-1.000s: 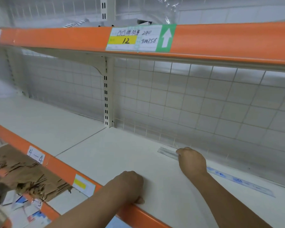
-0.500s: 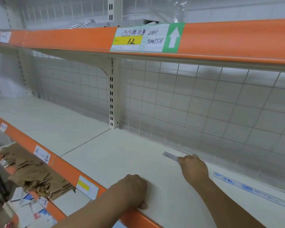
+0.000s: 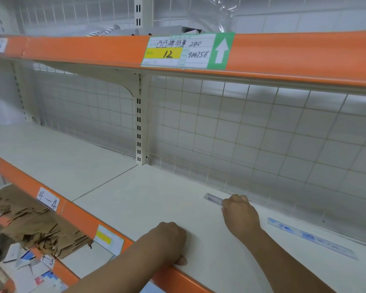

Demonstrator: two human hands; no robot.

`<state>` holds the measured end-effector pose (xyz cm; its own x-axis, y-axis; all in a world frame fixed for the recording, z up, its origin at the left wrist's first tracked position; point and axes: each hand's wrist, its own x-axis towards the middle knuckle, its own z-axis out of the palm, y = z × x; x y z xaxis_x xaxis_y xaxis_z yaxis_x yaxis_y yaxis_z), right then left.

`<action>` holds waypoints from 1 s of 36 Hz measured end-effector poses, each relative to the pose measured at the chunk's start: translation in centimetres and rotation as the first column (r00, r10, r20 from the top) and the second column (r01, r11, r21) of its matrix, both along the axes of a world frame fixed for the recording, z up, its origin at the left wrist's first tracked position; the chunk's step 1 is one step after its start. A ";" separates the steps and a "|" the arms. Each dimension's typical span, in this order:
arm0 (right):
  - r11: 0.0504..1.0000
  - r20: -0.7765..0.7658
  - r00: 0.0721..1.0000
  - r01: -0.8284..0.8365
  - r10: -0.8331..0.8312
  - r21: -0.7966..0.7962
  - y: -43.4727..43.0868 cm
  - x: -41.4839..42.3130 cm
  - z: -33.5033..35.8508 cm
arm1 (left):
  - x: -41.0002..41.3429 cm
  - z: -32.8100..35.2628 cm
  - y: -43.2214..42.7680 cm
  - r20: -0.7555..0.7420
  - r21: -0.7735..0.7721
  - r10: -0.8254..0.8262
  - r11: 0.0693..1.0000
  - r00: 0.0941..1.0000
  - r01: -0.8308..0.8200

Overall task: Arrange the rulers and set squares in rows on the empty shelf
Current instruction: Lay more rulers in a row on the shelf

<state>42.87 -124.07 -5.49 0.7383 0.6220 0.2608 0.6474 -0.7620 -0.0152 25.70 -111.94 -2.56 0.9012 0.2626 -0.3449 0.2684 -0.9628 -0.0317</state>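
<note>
A clear ruler (image 3: 213, 199) lies flat near the back of the white shelf (image 3: 148, 199), by the wire grid. My right hand (image 3: 240, 214) pinches it with curled fingers and covers its right part; only the left end shows. A second clear ruler with blue print (image 3: 311, 237) lies flat to the right, along the back, apart from my hand. My left hand (image 3: 169, 242) rests on the shelf's front edge with its fingers curled under, holding nothing that I can see.
An orange strip with price labels (image 3: 49, 200) runs along the shelf front. The upper shelf's orange edge (image 3: 304, 58) overhangs closely. On the shelf below, left, lie brown cardboard scraps (image 3: 36, 225) and small packets (image 3: 30, 271). A slotted upright (image 3: 138, 123) divides the back grid.
My right hand has drawn the ruler it holds leftwards along the back, and a gap has opened between it and the second ruler. My left hand has stayed on the front edge.
</note>
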 end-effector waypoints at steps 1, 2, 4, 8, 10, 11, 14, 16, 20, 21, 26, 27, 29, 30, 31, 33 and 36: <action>1.000 0.004 1.000 -0.005 0.005 -0.004 0.0 -0.5 0.3 | 0.0 0.0 0.0 -0.002 -0.007 0.001 1.000 1.000 -0.001; 1.000 0.009 1.000 -0.009 0.009 -0.010 0.0 -1.1 0.5 | 0.0 0.1 0.0 -0.001 -0.014 0.003 1.000 1.000 -0.003; 1.000 0.016 1.000 -0.012 0.013 -0.025 -0.2 -2.2 1.0 | 0.0 0.0 0.1 0.007 -0.030 0.003 1.000 1.000 -0.003; 0.997 -0.006 1.000 -0.031 0.030 -0.073 -1.0 -4.2 1.4 | -0.3 -0.1 0.4 0.020 -0.053 0.004 0.999 1.000 -0.003; 0.994 -0.030 0.999 -0.036 0.033 -0.100 -1.5 -5.0 1.6 | -0.4 -0.1 0.5 0.039 -0.055 0.001 0.999 0.999 0.001; 0.994 -0.046 0.998 -0.037 0.033 -0.104 -1.7 -5.4 1.6 | -0.5 -0.2 0.6 0.050 -0.057 0.003 0.998 0.999 0.000; 0.995 -0.083 0.996 -0.025 0.018 -0.093 -2.7 -6.5 1.9 | -0.6 -0.3 0.9 0.113 -0.079 0.030 0.997 0.993 -0.021; 0.996 -0.095 0.995 0.001 -0.010 -0.086 -3.3 -7.2 2.2 | -0.7 -0.2 1.2 0.172 -0.107 0.057 0.994 0.983 -0.039; 0.995 -0.109 0.992 0.054 -0.063 -0.080 -4.7 -8.5 2.8 | -0.6 0.5 1.1 0.278 -0.142 0.062 0.990 0.959 -0.022; 0.995 -0.112 0.991 0.062 -0.070 -0.077 -5.1 -8.8 2.9 | -0.6 0.7 0.9 0.303 -0.145 0.053 0.989 0.952 -0.009; 0.992 -0.097 0.988 0.112 -0.118 -0.063 -6.6 -10.5 3.2 | -0.4 1.3 -1.2 0.373 -0.141 -0.029 0.986 0.928 0.087; 0.990 -0.093 0.987 0.128 -0.134 -0.060 -7.0 -10.8 3.3 | -0.3 1.4 -1.8 0.382 -0.138 -0.053 0.984 0.923 0.114; 0.985 -0.084 0.982 0.164 -0.168 -0.057 -8.1 -11.5 3.5 | 0.0 1.6 -3.2 0.396 -0.131 -0.109 0.976 0.912 0.174; 0.982 -0.080 0.979 0.182 -0.186 -0.054 -8.7 -11.8 3.6 | 0.2 1.7 -4.0 0.401 -0.130 -0.136 0.970 0.906 0.204; 0.978 -0.077 0.975 0.203 -0.207 -0.051 -9.4 -12.2 3.8 | 0.5 1.7 -4.8 0.406 -0.132 -0.164 0.963 0.899 0.235; 0.967 -0.069 0.965 0.252 -0.254 -0.042 -11.1 -12.8 4.0 | 0.9 1.9 -6.8 0.414 -0.135 -0.221 0.945 0.883 0.299; 0.945 -0.062 0.943 0.325 -0.326 -0.027 -14.2 -13.9 4.2 | 1.5 1.9 -10.1 0.418 -0.138 -0.303 0.910 0.856 0.390</action>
